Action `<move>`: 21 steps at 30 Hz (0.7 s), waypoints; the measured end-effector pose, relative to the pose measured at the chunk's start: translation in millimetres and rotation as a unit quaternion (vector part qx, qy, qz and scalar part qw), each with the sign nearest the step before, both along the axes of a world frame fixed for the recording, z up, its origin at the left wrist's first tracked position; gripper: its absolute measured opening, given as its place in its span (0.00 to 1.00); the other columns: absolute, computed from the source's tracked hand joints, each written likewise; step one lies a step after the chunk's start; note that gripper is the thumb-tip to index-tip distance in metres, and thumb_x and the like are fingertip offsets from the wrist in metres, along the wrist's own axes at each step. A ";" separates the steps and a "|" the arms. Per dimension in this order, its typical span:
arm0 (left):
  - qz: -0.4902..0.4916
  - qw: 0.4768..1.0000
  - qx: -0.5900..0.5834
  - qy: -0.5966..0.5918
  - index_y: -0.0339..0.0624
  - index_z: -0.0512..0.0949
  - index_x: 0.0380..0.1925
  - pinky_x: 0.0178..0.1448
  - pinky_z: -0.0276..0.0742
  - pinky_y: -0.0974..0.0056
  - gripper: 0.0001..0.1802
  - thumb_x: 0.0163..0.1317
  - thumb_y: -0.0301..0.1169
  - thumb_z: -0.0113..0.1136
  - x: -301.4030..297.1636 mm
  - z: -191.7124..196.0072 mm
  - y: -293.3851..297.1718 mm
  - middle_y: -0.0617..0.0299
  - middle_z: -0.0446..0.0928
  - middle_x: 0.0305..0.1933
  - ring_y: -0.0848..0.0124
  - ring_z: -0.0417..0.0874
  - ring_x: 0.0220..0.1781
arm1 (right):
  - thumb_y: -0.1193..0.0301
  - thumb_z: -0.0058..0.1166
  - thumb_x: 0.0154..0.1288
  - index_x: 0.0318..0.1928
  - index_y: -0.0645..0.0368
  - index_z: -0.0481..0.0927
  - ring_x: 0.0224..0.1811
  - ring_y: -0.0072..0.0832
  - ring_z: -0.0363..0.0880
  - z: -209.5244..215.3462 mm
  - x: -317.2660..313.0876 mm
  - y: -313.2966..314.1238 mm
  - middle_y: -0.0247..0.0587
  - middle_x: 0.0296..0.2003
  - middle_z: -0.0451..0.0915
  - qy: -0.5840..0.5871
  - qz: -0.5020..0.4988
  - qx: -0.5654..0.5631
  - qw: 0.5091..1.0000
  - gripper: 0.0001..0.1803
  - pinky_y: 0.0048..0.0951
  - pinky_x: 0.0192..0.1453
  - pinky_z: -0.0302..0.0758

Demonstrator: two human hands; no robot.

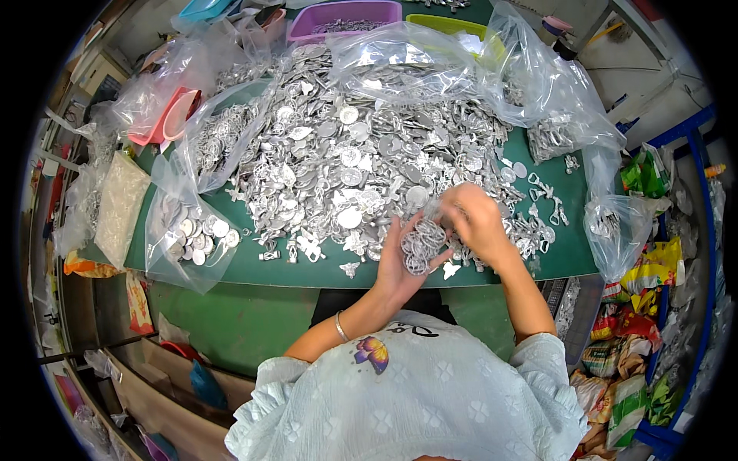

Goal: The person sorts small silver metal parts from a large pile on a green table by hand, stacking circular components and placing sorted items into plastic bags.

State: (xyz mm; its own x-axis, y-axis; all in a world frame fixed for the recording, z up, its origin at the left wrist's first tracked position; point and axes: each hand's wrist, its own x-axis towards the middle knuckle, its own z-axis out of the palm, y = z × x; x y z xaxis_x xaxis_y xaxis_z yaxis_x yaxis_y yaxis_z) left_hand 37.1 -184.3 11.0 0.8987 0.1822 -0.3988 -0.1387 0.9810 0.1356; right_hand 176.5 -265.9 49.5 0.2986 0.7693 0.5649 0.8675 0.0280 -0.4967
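1 tub [301, 23], probably metal-filled, beyond hands [393, 261]

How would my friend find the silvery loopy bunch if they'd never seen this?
Find the big green table with the heap of silvery metal pieces. At its near edge is the person's left hand, with a bracelet on that arm. The bunch of looped pieces sits in its palm, held up while its neighbours lie loose.

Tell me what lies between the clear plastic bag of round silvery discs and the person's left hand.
In the head view, small silvery metal pieces lie on the green tabletop between them.
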 end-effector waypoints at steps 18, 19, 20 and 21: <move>-0.024 0.998 0.013 -0.048 0.48 0.69 0.50 0.45 0.80 0.50 0.18 0.59 0.36 0.55 -21.7 -8.1 12.1 0.50 0.69 0.56 0.50 0.71 0.57 | 0.74 0.53 0.54 0.27 0.61 0.77 0.34 0.39 0.74 -49.6 44.8 57.0 0.43 0.27 0.78 -0.070 -0.178 -0.104 0.976 0.03 0.40 0.42 0.64; -0.024 0.998 0.015 -0.057 0.48 0.69 0.50 0.45 0.80 0.50 0.18 0.59 0.36 0.54 -22.2 -4.8 12.1 0.50 0.68 0.56 0.50 0.71 0.57 | 0.73 0.54 0.54 0.29 0.60 0.77 0.35 0.40 0.73 -48.3 45.1 54.2 0.43 0.28 0.78 -0.069 -0.204 -0.112 0.970 0.04 0.39 0.43 0.64; -0.024 0.997 0.018 -0.066 0.48 0.69 0.50 0.45 0.80 0.50 0.18 0.59 0.36 0.54 -22.5 -2.6 12.5 0.49 0.68 0.56 0.50 0.71 0.57 | 0.72 0.54 0.54 0.31 0.59 0.78 0.36 0.40 0.73 -46.8 44.1 52.7 0.43 0.30 0.77 -0.069 -0.229 -0.120 0.963 0.04 0.38 0.44 0.65; -0.040 0.997 -0.005 -0.073 0.48 0.67 0.52 0.47 0.79 0.54 0.20 0.61 0.37 0.53 -23.0 -2.3 13.2 0.52 0.68 0.58 0.55 0.71 0.58 | 0.71 0.55 0.54 0.32 0.60 0.77 0.39 0.40 0.71 -45.6 39.3 54.2 0.43 0.32 0.76 -0.090 -0.211 -0.093 0.969 0.06 0.38 0.44 0.64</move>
